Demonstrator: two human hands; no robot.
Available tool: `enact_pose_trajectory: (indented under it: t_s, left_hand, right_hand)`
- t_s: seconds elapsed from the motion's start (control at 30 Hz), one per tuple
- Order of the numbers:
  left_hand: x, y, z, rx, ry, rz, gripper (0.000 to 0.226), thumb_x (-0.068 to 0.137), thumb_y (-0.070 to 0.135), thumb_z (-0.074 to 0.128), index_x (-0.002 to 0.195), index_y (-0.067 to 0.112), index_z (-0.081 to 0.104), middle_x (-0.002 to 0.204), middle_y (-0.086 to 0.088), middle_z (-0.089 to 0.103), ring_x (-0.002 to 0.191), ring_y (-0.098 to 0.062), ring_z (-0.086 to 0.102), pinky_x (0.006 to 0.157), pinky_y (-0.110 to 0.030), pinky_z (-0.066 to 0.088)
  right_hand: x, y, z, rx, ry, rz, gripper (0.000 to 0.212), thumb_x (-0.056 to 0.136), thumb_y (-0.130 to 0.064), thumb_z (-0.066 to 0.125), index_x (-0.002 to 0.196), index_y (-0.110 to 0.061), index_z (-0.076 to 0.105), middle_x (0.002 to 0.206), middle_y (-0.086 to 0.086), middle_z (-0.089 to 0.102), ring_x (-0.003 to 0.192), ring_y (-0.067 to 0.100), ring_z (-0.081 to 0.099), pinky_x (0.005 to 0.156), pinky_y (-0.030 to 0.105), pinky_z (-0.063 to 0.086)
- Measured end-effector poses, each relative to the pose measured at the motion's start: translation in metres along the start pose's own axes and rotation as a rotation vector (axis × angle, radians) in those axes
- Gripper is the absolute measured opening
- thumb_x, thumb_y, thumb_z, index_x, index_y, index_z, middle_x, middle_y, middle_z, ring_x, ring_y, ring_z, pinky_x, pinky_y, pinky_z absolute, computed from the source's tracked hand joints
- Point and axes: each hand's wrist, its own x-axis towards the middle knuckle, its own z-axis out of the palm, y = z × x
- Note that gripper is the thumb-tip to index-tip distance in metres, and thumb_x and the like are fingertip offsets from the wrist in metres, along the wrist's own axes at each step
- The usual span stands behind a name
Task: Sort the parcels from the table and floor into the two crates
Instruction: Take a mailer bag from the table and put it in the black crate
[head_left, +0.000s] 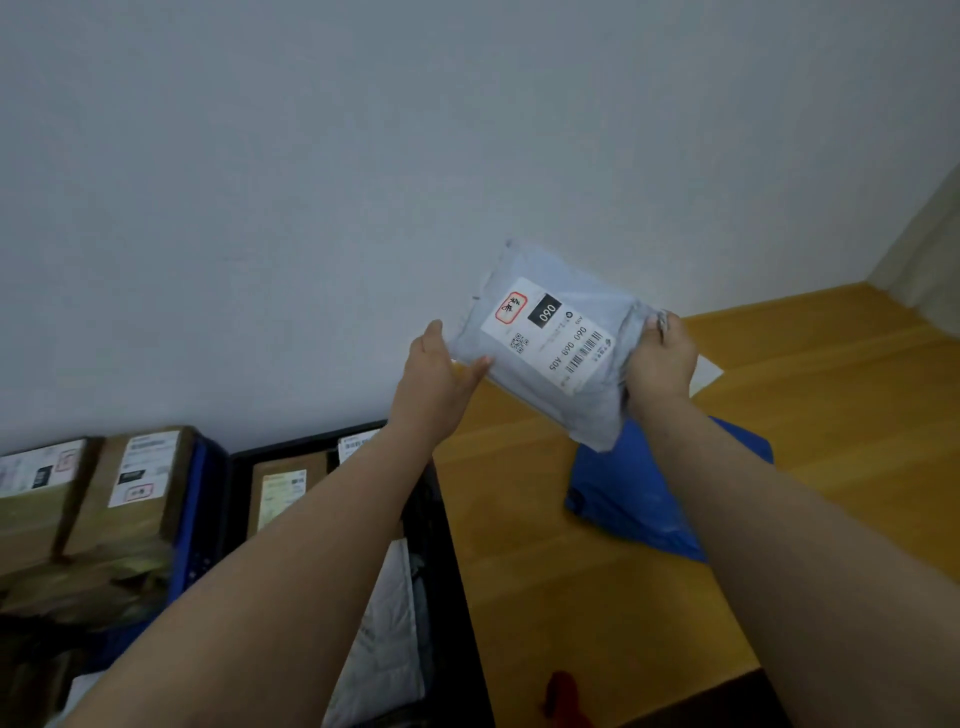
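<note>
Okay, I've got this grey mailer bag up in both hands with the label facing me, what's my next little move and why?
Probably swing the grey mailer bag left and down toward the black crate. Your left hand and right hand grip its two ends above the table, label readable, and that crate already holds soft white bags, while the blue crate holds cardboard boxes.

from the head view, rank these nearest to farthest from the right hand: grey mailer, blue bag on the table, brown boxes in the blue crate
1. Grey mailer: held in the right hand, at its right edge.
2. Blue bag: on the table, just below that hand.
3. Brown boxes: far left, in the blue crate.
</note>
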Motion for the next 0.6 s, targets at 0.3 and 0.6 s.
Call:
enact_pose_trajectory:
  t_s: [0.3, 0.6]
  left_hand:
    - [-0.020, -0.016, -0.039, 0.108, 0.063, 0.249, 0.085, 0.089, 0.051, 0.059, 0.150, 0.003, 0.024, 0.153, -0.016, 0.029, 0.143, -0.028, 0.022, 0.117, -0.040, 0.022]
    - [-0.029, -0.010, -0.047, -0.033, -0.090, 0.106, 0.020, 0.090, 0.026, 0.065, 0.080, 0.010, 0.059, 0.077, -0.003, 0.060, 0.075, -0.020, 0.053, 0.062, -0.027, 0.035]
  right_hand:
    - [-0.056, -0.013, -0.003, -0.290, -0.310, -0.206, 0.025, 0.103, -0.012, 0.040, 0.089, 0.001, 0.057, 0.077, 0.011, 0.053, 0.072, 0.018, 0.046, 0.055, 0.022, 0.035]
    - [-0.062, -0.038, 0.010, -0.422, -0.330, -0.282, 0.041, 0.093, -0.042, 0.059, 0.127, -0.020, 0.050, 0.116, -0.001, 0.057, 0.103, 0.016, 0.055, 0.086, 0.026, 0.045]
